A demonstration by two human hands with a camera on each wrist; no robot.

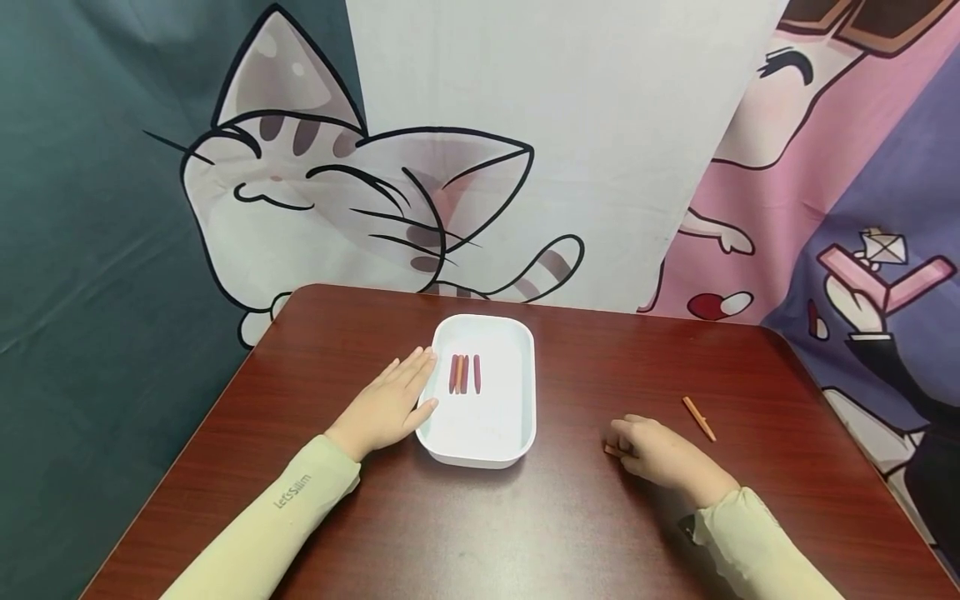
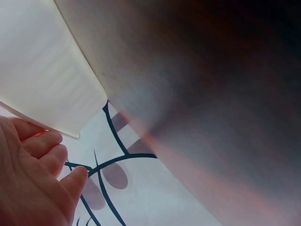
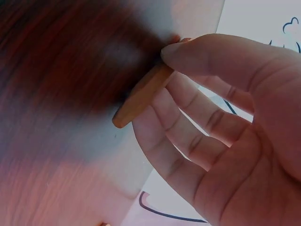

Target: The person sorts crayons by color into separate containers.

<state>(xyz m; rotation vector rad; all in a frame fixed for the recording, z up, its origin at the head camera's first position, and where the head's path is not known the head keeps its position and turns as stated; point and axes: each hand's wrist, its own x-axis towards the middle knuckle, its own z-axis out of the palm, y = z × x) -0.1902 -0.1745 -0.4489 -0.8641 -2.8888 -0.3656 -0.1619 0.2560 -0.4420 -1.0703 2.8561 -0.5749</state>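
An orange crayon (image 3: 141, 96) is pinched by the right hand (image 1: 660, 454); the tray (image 1: 517, 433) is best steadied by the flat left hand (image 1: 390, 408)

Three sticks (image 1: 465, 373) lie in one white tray (image 1: 517, 417), one orange stick (image 1: 698, 417) on the table (image 1: 570, 517), another (image 3: 141, 96) held.

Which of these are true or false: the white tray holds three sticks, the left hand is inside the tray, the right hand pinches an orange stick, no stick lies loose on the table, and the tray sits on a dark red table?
1. The white tray holds three sticks. True.
2. The left hand is inside the tray. False: it lies flat on the table against the tray's outer left side.
3. The right hand pinches an orange stick. True.
4. No stick lies loose on the table. False: a loose orange stick lies beyond the right hand.
5. The tray sits on a dark red table. True.
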